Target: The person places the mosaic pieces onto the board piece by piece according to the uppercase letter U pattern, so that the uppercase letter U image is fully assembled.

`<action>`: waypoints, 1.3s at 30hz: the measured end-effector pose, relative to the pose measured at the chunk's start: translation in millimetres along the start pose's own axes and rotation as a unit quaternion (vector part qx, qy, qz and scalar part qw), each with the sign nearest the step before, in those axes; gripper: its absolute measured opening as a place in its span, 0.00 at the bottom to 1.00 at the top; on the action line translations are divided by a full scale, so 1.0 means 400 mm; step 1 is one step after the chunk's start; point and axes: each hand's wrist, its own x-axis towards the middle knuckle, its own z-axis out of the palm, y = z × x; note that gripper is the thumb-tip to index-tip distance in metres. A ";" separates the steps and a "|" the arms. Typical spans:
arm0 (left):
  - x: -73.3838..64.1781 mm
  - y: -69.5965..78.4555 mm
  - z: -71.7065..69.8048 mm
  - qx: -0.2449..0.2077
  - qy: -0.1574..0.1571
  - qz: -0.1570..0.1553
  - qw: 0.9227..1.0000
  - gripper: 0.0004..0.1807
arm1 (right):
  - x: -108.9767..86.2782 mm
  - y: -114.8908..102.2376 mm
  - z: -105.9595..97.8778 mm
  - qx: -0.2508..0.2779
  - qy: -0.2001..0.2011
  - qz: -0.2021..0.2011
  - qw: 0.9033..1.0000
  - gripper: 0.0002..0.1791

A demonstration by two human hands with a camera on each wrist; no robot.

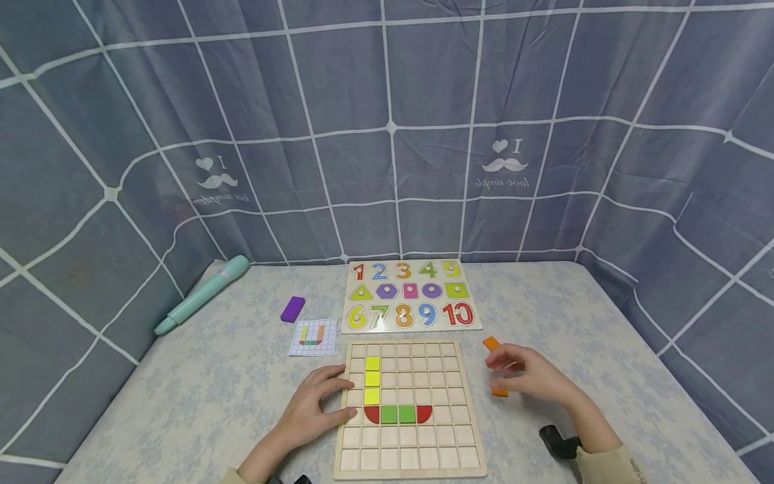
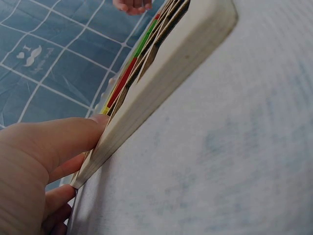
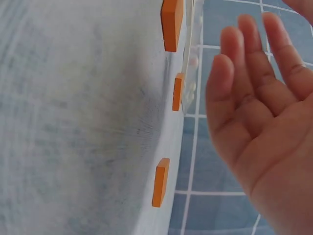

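The relaxed left hand [image 1: 316,401] rests on the left edge of the grid board [image 1: 408,460], presumably steadying it, while the loose, empty right hand [image 1: 532,374] hovers near 3 orange tiles [image 3: 160,184] right of it

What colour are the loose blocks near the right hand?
The loose blocks are orange, shown best in the right wrist view.

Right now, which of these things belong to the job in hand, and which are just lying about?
Likely in the job:
Wooden grid board, touched by the left hand
Yellow tiles, red tiles, green tiles on it
Orange pieces by the right hand
Pattern card

Probably lying about:
Purple block
Number board
Turquoise cylinder
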 end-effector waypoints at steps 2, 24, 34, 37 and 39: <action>0.000 0.000 0.000 0.002 0.000 0.001 1.000 0.21 | 0.000 0.004 -0.002 0.001 -0.004 0.006 1.000 0.18; 0.003 0.004 0.001 -0.002 -0.001 -0.001 1.000 0.20 | -0.010 0.037 -0.016 -0.022 -0.037 0.020 0.999 0.21; 0.001 0.003 0.000 -0.006 -0.002 -0.004 1.000 0.21 | -0.009 0.041 -0.015 -0.032 -0.042 0.038 0.998 0.20; 0.000 0.003 0.000 -0.006 -0.004 -0.006 1.000 0.21 | -0.009 0.042 -0.014 -0.035 -0.042 0.038 0.998 0.20; 0.000 0.003 -0.001 -0.005 -0.004 -0.007 1.000 0.21 | -0.008 0.045 -0.013 -0.035 -0.042 0.038 0.998 0.20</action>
